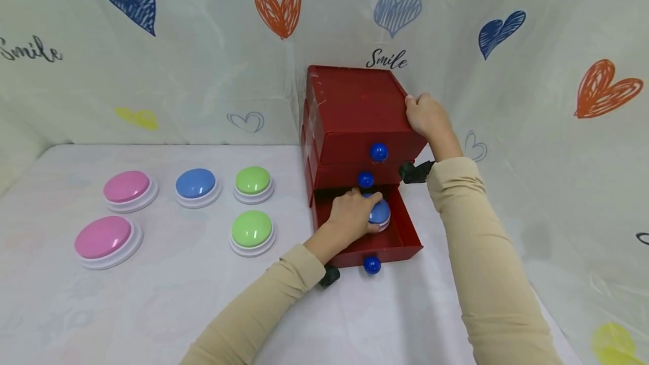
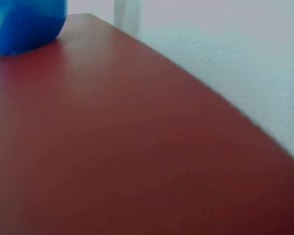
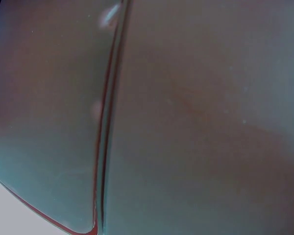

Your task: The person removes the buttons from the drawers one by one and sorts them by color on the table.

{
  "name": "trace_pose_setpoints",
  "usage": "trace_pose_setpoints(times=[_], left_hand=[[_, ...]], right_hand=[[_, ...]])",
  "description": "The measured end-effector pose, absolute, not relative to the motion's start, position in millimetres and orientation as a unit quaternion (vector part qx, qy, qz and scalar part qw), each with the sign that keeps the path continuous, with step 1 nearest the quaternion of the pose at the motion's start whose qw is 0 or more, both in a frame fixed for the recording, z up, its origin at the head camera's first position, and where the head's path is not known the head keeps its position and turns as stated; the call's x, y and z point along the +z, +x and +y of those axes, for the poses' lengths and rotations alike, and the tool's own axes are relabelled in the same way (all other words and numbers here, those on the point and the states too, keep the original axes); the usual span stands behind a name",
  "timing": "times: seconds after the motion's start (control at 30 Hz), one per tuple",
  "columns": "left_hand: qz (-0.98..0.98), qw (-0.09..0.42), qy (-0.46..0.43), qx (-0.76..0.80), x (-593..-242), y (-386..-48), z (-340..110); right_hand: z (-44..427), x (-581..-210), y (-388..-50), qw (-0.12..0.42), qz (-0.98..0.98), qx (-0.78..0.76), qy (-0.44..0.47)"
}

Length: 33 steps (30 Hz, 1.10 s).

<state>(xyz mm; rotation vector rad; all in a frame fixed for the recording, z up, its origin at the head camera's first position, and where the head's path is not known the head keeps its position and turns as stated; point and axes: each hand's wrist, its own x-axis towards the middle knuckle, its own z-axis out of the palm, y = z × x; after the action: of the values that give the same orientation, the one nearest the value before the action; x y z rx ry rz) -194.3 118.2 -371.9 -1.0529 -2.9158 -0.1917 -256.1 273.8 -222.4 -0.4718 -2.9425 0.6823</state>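
A red cabinet (image 1: 360,100) of stacked drawers has its bottom drawer (image 1: 405,230) pulled out. Inside that drawer my left hand (image 1: 352,213) grips a blue push button (image 1: 379,213) with a white base, thumb and fingers about its dome. At the cabinet's upper right edge my right hand (image 1: 428,117) holds on, its fingers curled over the edge. The left wrist view is filled by a red drawer front (image 2: 137,137) and a blue knob (image 2: 29,24). Only the cabinet's red panels (image 3: 201,122) and a seam show in the right wrist view; neither wrist view shows a hand.
Left of the cabinet, on the white-covered table (image 1: 167,297), stand two pink buttons (image 1: 103,238), a blue button (image 1: 196,185) and two green buttons (image 1: 252,230). Blue knobs (image 1: 372,265) stick out from the drawer fronts. Behind hangs a white curtain (image 1: 203,61) printed with hearts.
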Motion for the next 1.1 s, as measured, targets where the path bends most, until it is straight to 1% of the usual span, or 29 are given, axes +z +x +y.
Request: trace_pose_setpoints(times=[0.27,0.47,0.73,0.93,1.1], left_hand=[[-0.936,-0.024,-0.341,-0.088,-365.2,-192.3,108.2],[-0.932,-0.039,-0.34,-0.119,-354.0,-187.0,95.2],[-0.918,-0.016,-0.341,-0.199,-338.5,-175.5,62.4],[-0.922,-0.01,-0.309,-0.235,-327.4,-166.6,24.8],[-0.925,0.017,-0.287,-0.249,-325.2,-163.6,-8.8]], right_hand=[[274.9,-223.3,-255.0,0.041,-0.96,0.228,-0.156],[275.3,-222.4,-254.2,0.041,-0.96,0.228,-0.156],[273.3,-222.4,-253.6,0.041,-0.96,0.229,-0.157],[273.6,-222.6,-254.3,0.041,-0.961,0.226,-0.155],[274.0,-222.7,-255.0,0.042,-0.961,0.225,-0.154]])
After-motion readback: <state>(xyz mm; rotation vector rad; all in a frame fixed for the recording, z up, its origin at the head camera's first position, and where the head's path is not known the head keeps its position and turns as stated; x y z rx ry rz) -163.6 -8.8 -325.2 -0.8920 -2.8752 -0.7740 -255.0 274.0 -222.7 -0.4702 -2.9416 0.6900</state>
